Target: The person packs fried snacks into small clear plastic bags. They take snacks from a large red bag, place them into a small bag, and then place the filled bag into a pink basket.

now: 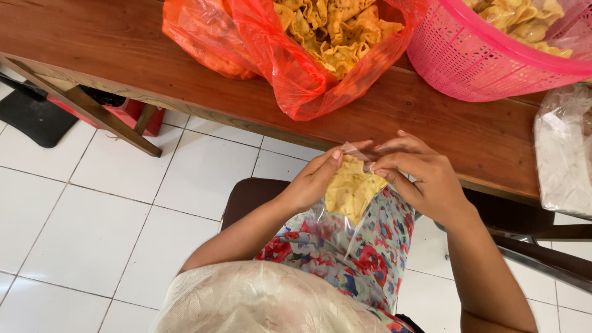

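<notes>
Both hands meet over the lap, just near of the counter [185, 74] edge: the left hand [311, 182] cups a yellow cracker [351, 191] from the side, thumb and forefinger pinched on its upper edge, while the right hand [425, 179] has its fingers [394, 161] closed narrow on the mouth of a small clear plastic bag [336, 225] that hangs down over the flowered skirt. The cracker sits in that mouth, half wrapped in film. To do this well, I judge the grip should stay light, since the cracker looks thin, ruffled and brittle, and the film is slippery and limp, so the mouth needs holding taut and open. On the far side of the counter a red plastic bag [302, 74] gapes, full of the same curled, crinkled yellow crackers; to its right a pink lattice basket [468, 61] holds more, and a cloudy plastic bundle [564, 148] lies at the far right. The counter is dark, smooth wood over white floor tiles [92, 209].
</notes>
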